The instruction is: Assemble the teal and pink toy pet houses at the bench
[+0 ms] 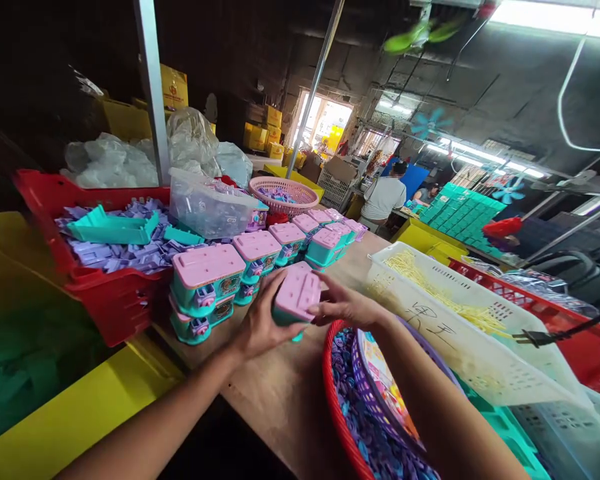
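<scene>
Between my two hands is a small toy box [296,293] with a pink lid and a teal body, held tilted above the wooden table [265,393]. My left hand [265,313] wraps round its left side, thumb along the bottom front edge. On the right side, the fingers of my right hand [337,301] press against the lid and edge. Just beyond stand stacked toy boxes [209,267] of the same pink and teal kind, in rows running away from me. Purple and teal fittings show on their fronts.
At left, a red crate [105,303] holds purple parts and teal pieces. A clear bin [210,207] rests on its edge. Near my right arm are a red basket [333,380], a purple basket [365,380] and a white crate [430,320] with yellow strips. A person [384,197] stands far back.
</scene>
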`<move>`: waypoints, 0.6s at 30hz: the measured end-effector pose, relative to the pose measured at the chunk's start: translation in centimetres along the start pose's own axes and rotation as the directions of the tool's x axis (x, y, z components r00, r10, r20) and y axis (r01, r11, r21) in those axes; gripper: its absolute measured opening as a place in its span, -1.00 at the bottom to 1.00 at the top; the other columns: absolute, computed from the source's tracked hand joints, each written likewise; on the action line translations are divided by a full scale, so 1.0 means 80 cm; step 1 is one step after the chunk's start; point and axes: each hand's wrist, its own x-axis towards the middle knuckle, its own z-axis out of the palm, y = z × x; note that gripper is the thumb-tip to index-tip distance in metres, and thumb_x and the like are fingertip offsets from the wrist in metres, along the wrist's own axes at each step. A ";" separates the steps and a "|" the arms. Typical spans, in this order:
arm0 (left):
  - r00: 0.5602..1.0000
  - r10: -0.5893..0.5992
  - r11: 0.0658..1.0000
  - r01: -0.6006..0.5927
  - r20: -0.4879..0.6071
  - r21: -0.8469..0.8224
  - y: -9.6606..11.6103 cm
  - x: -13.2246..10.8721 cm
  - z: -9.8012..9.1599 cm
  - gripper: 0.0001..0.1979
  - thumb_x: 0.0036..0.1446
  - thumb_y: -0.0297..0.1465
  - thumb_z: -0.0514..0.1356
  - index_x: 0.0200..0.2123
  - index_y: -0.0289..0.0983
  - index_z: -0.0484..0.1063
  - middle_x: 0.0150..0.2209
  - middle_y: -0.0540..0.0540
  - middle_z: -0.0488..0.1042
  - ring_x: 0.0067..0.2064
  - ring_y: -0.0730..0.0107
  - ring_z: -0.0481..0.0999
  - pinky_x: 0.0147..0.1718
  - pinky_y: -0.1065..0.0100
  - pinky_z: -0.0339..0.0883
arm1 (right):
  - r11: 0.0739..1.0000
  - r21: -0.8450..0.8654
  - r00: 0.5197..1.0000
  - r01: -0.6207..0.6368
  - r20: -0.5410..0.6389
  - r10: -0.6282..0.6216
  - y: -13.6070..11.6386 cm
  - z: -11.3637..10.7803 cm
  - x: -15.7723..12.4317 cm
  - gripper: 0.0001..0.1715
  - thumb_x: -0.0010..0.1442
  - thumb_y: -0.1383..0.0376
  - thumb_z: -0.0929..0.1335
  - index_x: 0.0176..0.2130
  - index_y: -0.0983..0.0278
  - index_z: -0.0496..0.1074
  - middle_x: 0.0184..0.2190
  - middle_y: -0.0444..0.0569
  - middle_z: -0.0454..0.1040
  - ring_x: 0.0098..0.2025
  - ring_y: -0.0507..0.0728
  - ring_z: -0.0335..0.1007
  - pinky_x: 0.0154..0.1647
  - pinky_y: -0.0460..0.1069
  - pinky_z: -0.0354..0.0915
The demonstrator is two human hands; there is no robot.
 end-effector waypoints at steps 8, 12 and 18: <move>0.991 0.102 0.989 -0.092 0.082 -0.118 -0.055 0.127 0.048 -0.19 -0.06 -0.20 0.36 0.23 -0.35 0.17 0.23 -0.33 0.26 0.30 0.00 0.21 0.29 -0.02 0.06 | 0.981 0.142 0.911 0.134 -0.407 -0.065 0.004 -0.064 0.033 -0.18 -0.11 0.13 0.58 0.03 0.23 0.20 -0.42 -0.22 0.40 -0.47 -0.05 0.39 -0.27 -0.02 0.47; 0.994 0.108 0.994 -0.108 -0.016 0.006 -0.076 0.130 0.064 -0.26 0.05 -0.23 0.28 0.24 -0.38 0.14 0.22 -0.37 0.27 0.28 0.01 0.22 0.26 -0.03 0.11 | 0.978 0.145 0.858 0.151 -0.510 -0.057 0.019 -0.071 0.062 -0.28 -0.04 0.15 0.55 -0.03 0.22 0.18 -0.37 -0.21 0.40 -0.46 -0.06 0.42 -0.30 -0.07 0.47; 0.974 0.201 0.937 -0.160 -0.103 0.311 -0.072 0.111 0.065 -0.43 0.19 -0.43 0.10 0.26 -0.34 0.12 0.30 -0.30 0.14 0.34 0.06 0.07 0.30 -0.02 0.01 | 0.983 0.151 0.855 0.106 -0.518 -0.012 0.031 -0.057 0.087 -0.31 0.04 0.18 0.51 0.03 0.19 0.15 -0.27 -0.15 0.40 -0.31 -0.01 0.47 -0.24 -0.05 0.48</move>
